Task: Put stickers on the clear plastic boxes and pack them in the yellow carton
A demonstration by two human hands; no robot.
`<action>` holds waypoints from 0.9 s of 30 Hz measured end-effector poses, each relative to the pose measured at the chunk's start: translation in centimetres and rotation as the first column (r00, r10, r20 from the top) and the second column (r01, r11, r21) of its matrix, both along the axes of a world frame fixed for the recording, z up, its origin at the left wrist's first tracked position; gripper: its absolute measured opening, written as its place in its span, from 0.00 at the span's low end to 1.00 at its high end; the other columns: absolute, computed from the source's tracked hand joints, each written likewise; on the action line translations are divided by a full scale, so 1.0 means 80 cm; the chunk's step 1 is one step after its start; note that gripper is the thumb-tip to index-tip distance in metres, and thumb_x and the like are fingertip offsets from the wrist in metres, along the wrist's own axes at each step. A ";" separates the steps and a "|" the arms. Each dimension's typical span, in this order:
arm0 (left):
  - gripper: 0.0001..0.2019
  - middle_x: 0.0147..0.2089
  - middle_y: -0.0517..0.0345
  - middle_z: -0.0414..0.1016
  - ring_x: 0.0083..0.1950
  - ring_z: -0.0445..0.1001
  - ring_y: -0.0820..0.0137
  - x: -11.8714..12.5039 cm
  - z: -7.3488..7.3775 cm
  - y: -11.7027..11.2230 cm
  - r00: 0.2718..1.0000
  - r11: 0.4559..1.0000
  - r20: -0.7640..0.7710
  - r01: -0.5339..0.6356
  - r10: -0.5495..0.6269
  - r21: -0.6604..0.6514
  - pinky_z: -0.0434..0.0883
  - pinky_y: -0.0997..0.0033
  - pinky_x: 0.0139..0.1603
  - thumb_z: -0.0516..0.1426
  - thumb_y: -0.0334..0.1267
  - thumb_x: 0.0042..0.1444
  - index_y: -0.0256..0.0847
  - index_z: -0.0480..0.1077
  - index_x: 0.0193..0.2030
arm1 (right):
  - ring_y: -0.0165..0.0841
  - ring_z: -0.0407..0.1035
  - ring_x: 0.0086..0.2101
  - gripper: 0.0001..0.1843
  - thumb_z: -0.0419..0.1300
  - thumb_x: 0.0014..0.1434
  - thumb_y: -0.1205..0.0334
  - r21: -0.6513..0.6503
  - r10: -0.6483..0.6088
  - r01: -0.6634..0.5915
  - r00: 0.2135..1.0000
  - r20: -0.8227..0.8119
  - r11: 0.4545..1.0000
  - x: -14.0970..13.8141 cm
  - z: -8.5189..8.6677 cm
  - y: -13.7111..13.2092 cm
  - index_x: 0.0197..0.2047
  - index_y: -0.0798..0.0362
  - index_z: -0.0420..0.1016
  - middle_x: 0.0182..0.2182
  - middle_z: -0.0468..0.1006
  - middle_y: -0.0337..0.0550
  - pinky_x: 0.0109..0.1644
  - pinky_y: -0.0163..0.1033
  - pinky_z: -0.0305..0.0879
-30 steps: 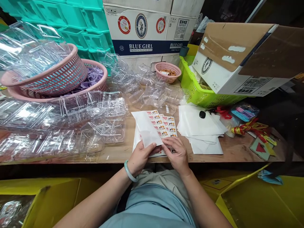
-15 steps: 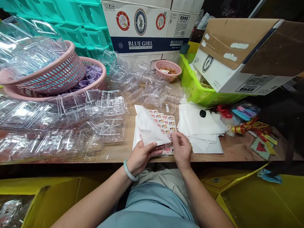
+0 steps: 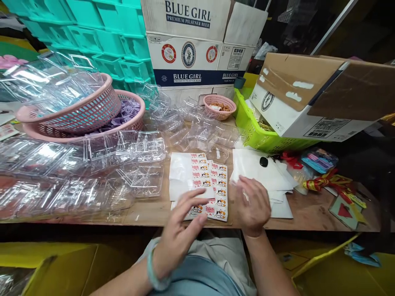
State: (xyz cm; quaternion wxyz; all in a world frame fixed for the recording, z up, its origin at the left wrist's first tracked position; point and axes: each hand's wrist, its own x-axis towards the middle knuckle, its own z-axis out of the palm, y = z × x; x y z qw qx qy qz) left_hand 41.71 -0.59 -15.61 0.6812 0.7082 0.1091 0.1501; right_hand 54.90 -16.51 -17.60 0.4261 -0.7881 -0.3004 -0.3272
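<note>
Spread fingers and a raised thumb show that my left hand (image 3: 183, 224) is open, above the lower edge of the sticker sheets (image 3: 221, 191). These sheets carry rows of cartoon cats and red print, and a partly bare white backing sheet (image 3: 180, 174) lies over their left side. Just right of the sheets, my right hand (image 3: 255, 207) is raised with its fingers bent together. Motion blurs its fingertips, and whatever they pinch is too faint to make out. Behind that hand is a pile of blank white sheets (image 3: 249, 164) with a black oval object (image 3: 263, 161) on top.
Clear plastic boxes (image 3: 142, 181) cover the table's left side and back. Pink baskets (image 3: 129, 121) stand behind them, and a small pink basket (image 3: 219, 107) holds brown pieces. A green crate (image 3: 262, 135) bears a tilted carton (image 3: 296, 98). Yellow bins flank my lap.
My left hand has let go of the white backing sheet, which now lies flat on the sticker sheets. My right hand has moved right, off the sheets. The view has tilted up.
</note>
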 end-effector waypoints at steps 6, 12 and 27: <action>0.15 0.51 0.49 0.76 0.53 0.71 0.61 0.070 -0.005 -0.013 0.985 0.666 -0.099 0.022 -0.144 -0.746 0.70 0.65 0.50 0.62 0.45 0.54 0.41 0.77 0.45 | 0.45 0.66 0.55 0.26 0.66 0.55 0.61 -0.109 0.201 -0.212 0.974 -0.103 0.971 -0.022 -0.008 0.025 0.57 0.44 0.70 0.55 0.73 0.47 0.60 0.56 0.60; 0.13 0.49 0.50 0.77 0.51 0.73 0.62 0.069 -0.013 0.004 0.979 0.791 -0.107 0.075 -0.175 -0.608 0.70 0.62 0.53 0.62 0.45 0.54 0.40 0.77 0.42 | 0.39 0.75 0.39 0.18 0.60 0.59 0.49 0.502 0.506 -0.134 0.437 -0.744 0.854 -0.001 -0.012 0.031 0.46 0.53 0.74 0.40 0.79 0.49 0.44 0.46 0.72; 0.21 0.66 0.45 0.63 0.69 0.58 0.57 0.069 -0.046 0.033 0.993 0.938 0.058 0.079 -0.105 0.336 0.48 0.50 0.70 0.57 0.42 0.59 0.45 0.68 0.59 | 0.45 0.66 0.53 0.53 0.73 0.39 0.55 -0.122 0.252 -0.373 0.800 -0.544 0.920 0.206 -0.042 0.042 0.65 0.50 0.52 0.51 0.71 0.51 0.59 0.59 0.57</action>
